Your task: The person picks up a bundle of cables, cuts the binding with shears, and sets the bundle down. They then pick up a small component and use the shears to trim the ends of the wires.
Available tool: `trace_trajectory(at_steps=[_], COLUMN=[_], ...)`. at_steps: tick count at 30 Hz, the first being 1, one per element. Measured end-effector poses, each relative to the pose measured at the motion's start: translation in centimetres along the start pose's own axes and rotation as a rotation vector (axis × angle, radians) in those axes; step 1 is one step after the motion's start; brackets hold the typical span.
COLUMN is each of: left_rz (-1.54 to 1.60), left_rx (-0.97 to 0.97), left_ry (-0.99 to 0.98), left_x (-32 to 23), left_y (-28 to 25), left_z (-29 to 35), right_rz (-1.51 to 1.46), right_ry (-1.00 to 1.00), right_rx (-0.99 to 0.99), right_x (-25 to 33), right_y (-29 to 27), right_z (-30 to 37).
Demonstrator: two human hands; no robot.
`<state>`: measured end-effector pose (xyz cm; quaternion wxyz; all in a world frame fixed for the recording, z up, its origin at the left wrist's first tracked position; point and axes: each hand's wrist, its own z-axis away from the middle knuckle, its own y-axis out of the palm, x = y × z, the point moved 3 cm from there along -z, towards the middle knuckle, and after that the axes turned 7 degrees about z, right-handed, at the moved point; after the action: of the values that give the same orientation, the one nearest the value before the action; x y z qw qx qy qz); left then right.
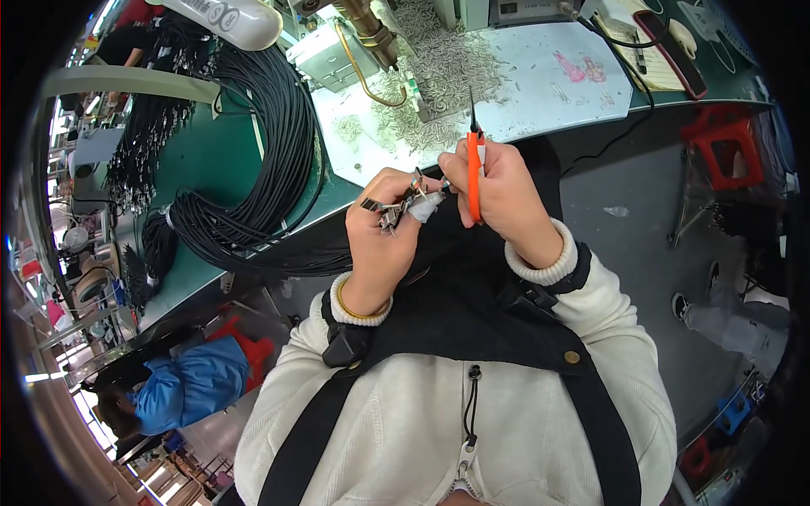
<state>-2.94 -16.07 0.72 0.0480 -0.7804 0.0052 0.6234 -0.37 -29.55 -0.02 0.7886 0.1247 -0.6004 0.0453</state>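
Observation:
My left hand (377, 253) is closed around several cable ends (390, 217) with small metal connectors that stick out between the fingers. A whitish wrap (424, 205) covers its thumb. Close beside it, my right hand (512, 198) grips an orange-handled pointed tool (473, 181). Its thin dark tip points away from me, over the white work plate; whether it is snips or tweezers I cannot make out. The right thumb and forefinger pinch near a small end at the left fingertips. That end is partly hidden.
A thick coil of black cables (278, 160) lies on the green bench (202, 152) at left. Ahead, a bench machine (371, 34) stands over the white plate (557, 80), strewn with tiny metal pieces (443, 72). A phone (672, 55) lies far right. Another person (190, 384) sits lower left.

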Motion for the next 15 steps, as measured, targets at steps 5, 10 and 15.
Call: trace_trajectory(at_steps=[5,10,15], left_rz=[0.171,0.364,0.67], left_rx=[-0.094,-0.132,-0.035], left_ry=[-0.285,-0.529,-0.62], left_x=[-0.3,-0.4,-0.8], left_y=[-0.2,-0.6,-0.6], left_z=[-0.4,0.0,0.1], right_rz=[0.537,0.959,0.723], right_ry=[-0.76,-1.122,-1.003], right_rx=[-0.353,-0.251,-0.209], right_x=[1.0,2.1,0.3], right_y=[-0.5,0.0,-0.3], right_z=[0.0,2.3,1.7])
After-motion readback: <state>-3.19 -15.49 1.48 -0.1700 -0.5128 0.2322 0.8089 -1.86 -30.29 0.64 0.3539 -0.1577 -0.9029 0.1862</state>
